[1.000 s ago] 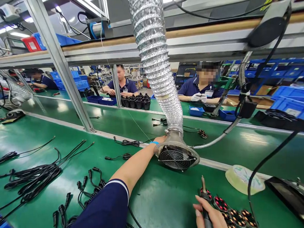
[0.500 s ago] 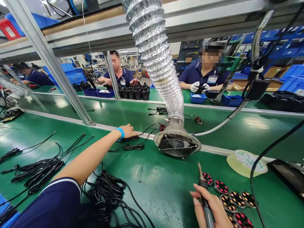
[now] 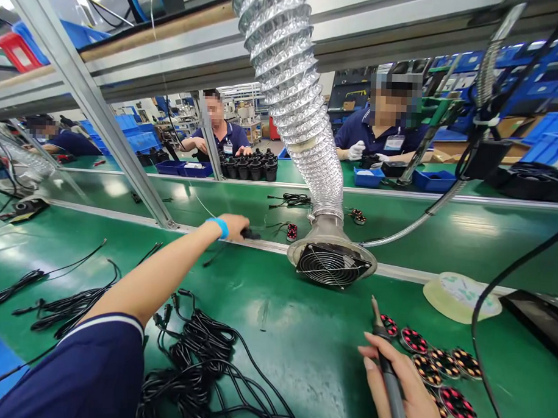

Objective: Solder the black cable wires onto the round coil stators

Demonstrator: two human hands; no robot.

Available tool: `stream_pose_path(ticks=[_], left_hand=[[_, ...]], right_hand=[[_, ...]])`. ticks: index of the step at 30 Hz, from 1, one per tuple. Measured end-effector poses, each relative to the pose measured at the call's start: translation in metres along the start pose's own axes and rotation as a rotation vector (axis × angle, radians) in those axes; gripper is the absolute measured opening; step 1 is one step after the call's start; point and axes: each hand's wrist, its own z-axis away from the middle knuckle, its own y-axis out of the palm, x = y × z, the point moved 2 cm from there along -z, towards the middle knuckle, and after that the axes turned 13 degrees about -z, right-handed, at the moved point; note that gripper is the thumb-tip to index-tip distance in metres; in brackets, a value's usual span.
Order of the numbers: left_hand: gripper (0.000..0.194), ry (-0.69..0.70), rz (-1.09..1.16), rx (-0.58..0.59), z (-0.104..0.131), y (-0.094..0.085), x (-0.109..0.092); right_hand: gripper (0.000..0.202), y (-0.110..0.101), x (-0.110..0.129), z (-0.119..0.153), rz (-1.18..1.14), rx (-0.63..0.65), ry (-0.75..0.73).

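Left hand (image 3: 234,227): near 9 o'clock from the view centre; your fingers pinch a black cable (image 3: 251,234), which is blurred.
Right hand (image 3: 412,384): between 4 and 5 o'clock; your fingers are closed around the soldering iron (image 3: 392,387), its tip pointing to 11 o'clock.
Round boards (image 3: 457,405): on the green surface (image 3: 329,357), at 3 o'clock from your iron.
Cable pile (image 3: 201,340): at 7 o'clock, beside your left sleeve (image 3: 104,361).

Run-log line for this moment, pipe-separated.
left hand: at black cable, grip blurred | right hand: holding soldering iron | round coils: beside right hand
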Motion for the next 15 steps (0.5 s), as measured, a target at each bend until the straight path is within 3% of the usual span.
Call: stream_pose_path(ticks=[4,7,10,13,15], left_hand=[[0.053,-0.330,-0.021,-0.222,-0.010,-0.047,0.052],[0.045,-0.358,0.022,-0.220,-0.003,-0.055,0.060],[0.034,-0.117,0.106,-0.056,0.014,-0.032,0.031],[0.025,0.203,0.190,0.155,0.043,0.009,-0.025],[0.025,0.388,0.233,0.235,0.065,0.032,-0.064]], right_hand=[[0.030,-0.002,0.002,-0.001,0.016,-0.008,0.022],[0.029,-0.004,0.004,-0.001,0.003,-0.017,0.009],[0.029,-0.007,0.001,-0.002,-0.022,-0.032,0.006],[0.030,-0.010,-0.002,-0.002,-0.046,-0.004,0.002],[0.030,-0.010,-0.002,-0.001,-0.067,0.019,0.008]])
